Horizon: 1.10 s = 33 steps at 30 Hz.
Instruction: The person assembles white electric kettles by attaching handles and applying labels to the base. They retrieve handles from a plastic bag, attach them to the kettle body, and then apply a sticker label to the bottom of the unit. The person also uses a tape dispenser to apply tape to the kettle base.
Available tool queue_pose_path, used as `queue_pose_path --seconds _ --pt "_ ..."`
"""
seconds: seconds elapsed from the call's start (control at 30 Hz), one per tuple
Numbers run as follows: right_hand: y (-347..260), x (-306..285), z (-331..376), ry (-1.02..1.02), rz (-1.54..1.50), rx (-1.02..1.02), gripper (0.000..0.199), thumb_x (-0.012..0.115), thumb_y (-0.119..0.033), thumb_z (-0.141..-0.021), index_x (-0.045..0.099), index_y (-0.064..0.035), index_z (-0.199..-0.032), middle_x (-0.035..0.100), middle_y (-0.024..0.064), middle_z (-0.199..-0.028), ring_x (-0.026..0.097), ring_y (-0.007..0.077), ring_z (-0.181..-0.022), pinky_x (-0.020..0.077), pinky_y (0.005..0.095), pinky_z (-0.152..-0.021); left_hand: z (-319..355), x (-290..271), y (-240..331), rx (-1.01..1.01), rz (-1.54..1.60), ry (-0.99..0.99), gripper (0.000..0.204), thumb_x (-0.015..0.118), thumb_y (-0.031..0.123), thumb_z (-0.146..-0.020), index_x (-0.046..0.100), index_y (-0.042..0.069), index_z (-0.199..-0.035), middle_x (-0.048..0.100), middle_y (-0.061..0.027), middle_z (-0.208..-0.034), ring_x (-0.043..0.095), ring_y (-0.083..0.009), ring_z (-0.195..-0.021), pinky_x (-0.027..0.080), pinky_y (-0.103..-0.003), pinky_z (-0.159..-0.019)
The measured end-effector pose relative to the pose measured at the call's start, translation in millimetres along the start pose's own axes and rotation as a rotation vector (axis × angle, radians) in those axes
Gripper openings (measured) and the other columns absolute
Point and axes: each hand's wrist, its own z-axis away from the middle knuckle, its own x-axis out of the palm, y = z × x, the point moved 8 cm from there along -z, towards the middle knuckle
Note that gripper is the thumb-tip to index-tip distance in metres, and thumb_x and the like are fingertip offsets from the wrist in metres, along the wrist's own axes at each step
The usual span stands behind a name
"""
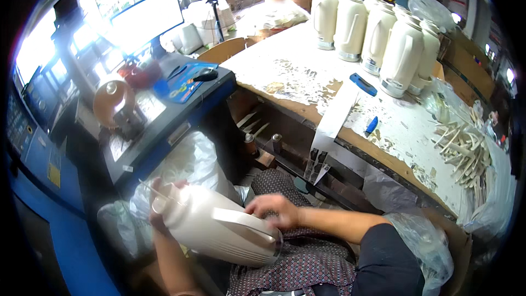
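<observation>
A cream-white vacuum jug [205,225] lies tilted across my lap, its neck toward the left and its silvery base rim toward the right. My left hand [159,205] grips it at the neck end, with most fingers hidden behind the jug. A thin pale strip sticks out beside that hand; I cannot tell what it is. My right hand [274,211] has its fingers curled against the lower end of the jug's handle [241,220]. Slight blur covers both hands. Beneath the jug is a patterned apron [307,263].
Several similar jugs [402,57] stand on the worn white table [285,66]. A paper strip [334,115], a blue tool [363,84], a small blue object [372,125] and loose handles [466,148] lie there too. At left are a machine [44,153], a monitor [148,19] and a mouse [205,74].
</observation>
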Motion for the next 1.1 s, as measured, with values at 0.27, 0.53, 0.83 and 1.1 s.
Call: queue_pose_path --seconds 0.27,0.53,0.83,1.1 --pt "-117.4 13.5 -122.2 0.023 0.577 -0.387 0.035 0.068 -0.04 -0.083 0.057 -0.007 -0.081 0.059 0.0114 -0.089 0.057 0.0321 -0.087 0.0418 0.0424 -0.086 -39.2 87.7 -21.8 -0.21 -0.314 -0.283 0.141 0.096 0.039 -0.047 0.012 -0.001 -0.152 0.055 -0.0203 -0.128 0.057 -0.0311 -0.117 0.043 -0.043 -0.102" --pt "-112.9 31.0 -94.1 -0.108 0.525 -0.39 0.03 0.061 -0.03 -0.088 0.056 -0.0066 -0.071 0.055 0.0092 -0.07 0.059 0.0307 -0.071 0.0501 0.0431 -0.085 0.9 77.2 -31.2 -0.303 -0.266 -0.287 0.131 0.096 0.026 -0.052 0.016 -0.001 -0.151 0.056 -0.0227 -0.129 0.057 -0.0318 -0.119 0.042 -0.044 -0.104" --pt "-150.4 0.9 -141.5 0.041 0.774 -0.466 0.015 0.065 -0.022 -0.082 0.063 -0.0101 -0.09 0.057 0.0084 -0.097 0.058 0.0271 -0.093 0.0446 0.0424 -0.083 -28.4 100.5 49.5 0.148 -0.552 -0.121 0.117 0.092 0.015 -0.061 0.017 0.007 -0.15 0.057 -0.0227 -0.123 0.056 -0.0329 -0.119 0.048 -0.046 -0.098" --pt "-142.8 -156.5 -227.1 0.535 1.117 -0.521 0.034 0.067 -0.018 -0.086 0.055 -0.0059 -0.115 0.063 0.0148 -0.086 0.063 0.0337 -0.076 0.0502 0.0435 -0.068 89.9 33.8 -133.2 0.0 -1.089 0.168 0.082 0.087 0.026 -0.06 0.052 0.01 -0.133 0.058 -0.014 -0.121 0.062 -0.0324 -0.102 0.051 -0.041 -0.084"
